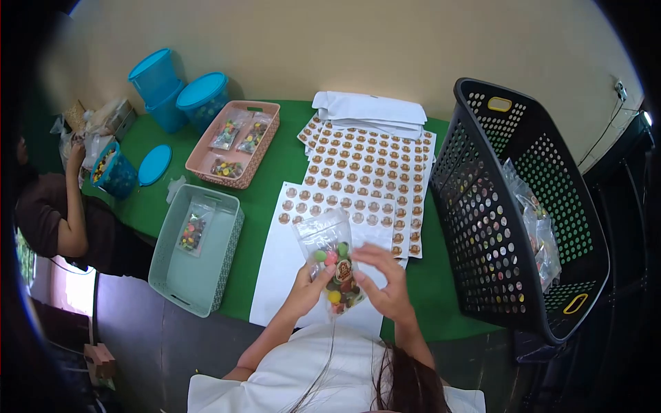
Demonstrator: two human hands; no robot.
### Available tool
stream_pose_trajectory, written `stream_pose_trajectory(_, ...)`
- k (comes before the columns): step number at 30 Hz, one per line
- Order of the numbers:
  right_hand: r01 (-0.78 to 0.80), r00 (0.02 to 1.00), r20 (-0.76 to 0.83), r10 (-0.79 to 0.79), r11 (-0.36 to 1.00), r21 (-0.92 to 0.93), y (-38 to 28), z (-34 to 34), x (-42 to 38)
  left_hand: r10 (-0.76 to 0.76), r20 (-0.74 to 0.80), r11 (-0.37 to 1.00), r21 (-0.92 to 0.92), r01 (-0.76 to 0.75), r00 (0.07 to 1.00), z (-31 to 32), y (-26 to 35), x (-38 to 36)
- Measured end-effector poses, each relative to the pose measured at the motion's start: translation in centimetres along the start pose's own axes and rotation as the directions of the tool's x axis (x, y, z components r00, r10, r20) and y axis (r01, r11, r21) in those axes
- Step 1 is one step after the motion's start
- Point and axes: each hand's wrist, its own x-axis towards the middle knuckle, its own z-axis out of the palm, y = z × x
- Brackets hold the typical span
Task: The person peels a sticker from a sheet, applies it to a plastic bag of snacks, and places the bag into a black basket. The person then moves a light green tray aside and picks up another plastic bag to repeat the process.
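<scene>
My left hand (306,290) grips a clear zip bag of colourful candies (332,256) by its left side, thumb across the front. A round brown sticker (343,270) sits on the bag's front. My right hand (387,281) is at the bag's right edge, fingers apart and extended over it, thumb close to the sticker. Whether the fingertips press on the plastic is hard to make out. Beneath and beyond the bag lie sheets of round stickers (365,162) on the green table; the nearest sheet (279,275) has a large bare white area.
A black perforated basket (475,227) with filled bags stands right. On the left are a pale green basket (186,275) with one candy bag, a pink basket (234,180) with several, and blue tubs (165,107). Another person (51,213) stands far left by an open tub (113,179).
</scene>
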Motion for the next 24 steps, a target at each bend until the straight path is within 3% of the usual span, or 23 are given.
stream_pose_trajectory(1,-0.007,0.997,-0.079,-0.004,0.991,-0.137,0.4,0.3,0.0,0.028,0.019,0.998,0.059,-0.029,0.999,-0.3,0.0,0.0)
stream_pose_trajectory(2,-0.012,0.997,-0.076,0.002,0.991,-0.13,0.4,0.5,0.0,0.021,0.013,0.998,0.061,-0.022,1.0,-0.4,0.2,-0.2)
stream_pose_trajectory(4,-0.258,0.961,-0.054,0.27,0.953,0.161,0.2,0.8,0.1,0.069,0.064,0.993,0.091,-0.075,0.996,-0.3,0.7,-0.4)
stream_pose_trajectory(8,-0.4,0.917,0.126,0.38,0.866,0.3,0.6,2.1,-0.4,0.071,0.029,0.996,0.048,-0.073,0.997,-0.5,0.8,-0.7)
stream_pose_trajectory(10,-0.37,0.929,0.126,0.348,0.856,0.361,1.3,2.7,-0.4,0.105,0.113,0.982,0.144,-0.12,0.988,-0.8,1.3,-1.0)
stream_pose_trajectory(12,-0.444,0.889,0.173,0.424,0.709,0.547,1.4,2.8,-0.4,0.071,0.115,0.985,0.148,-0.088,0.991,-1.2,1.2,-1.1)
stream_pose_trajectory(14,-0.445,0.884,0.168,0.437,0.675,0.588,1.8,3.1,-0.7,0.04,0.141,0.987,0.146,-0.061,0.989,-1.2,0.9,-1.0)
stream_pose_trajectory(16,-0.436,0.879,0.138,0.456,0.651,0.621,1.8,2.8,-0.9,0.121,0.056,0.992,-0.054,-0.118,0.991,-0.9,0.3,-0.7)
stream_pose_trajectory(18,-0.371,0.925,0.109,0.365,0.796,0.478,1.6,2.3,-1.0,0.066,-0.012,0.981,-0.181,-0.068,0.998,-1.0,0.0,-0.5)
stream_pose_trajectory(20,-0.343,0.936,0.106,0.334,0.807,0.48,1.2,1.5,-1.1,0.036,-0.046,0.945,-0.323,-0.049,0.998,-0.5,1.1,-0.5)
stream_pose_trajectory(21,-0.333,0.941,0.22,0.257,0.815,0.474,0.7,0.9,-1.2,0.058,-0.013,0.939,-0.339,-0.06,0.998,-0.5,1.3,-0.4)
stream_pose_trajectory(22,-0.323,0.927,0.333,0.174,0.821,0.47,0.3,0.4,-1.2,0.08,-0.03,0.966,-0.245,-0.085,0.996,-0.9,0.9,-0.2)
stream_pose_trajectory(24,-0.293,0.937,0.321,0.139,0.814,0.503,0.1,-0.1,-1.4,0.129,0.001,0.974,-0.19,-0.127,0.992,-0.9,1.3,-0.3)
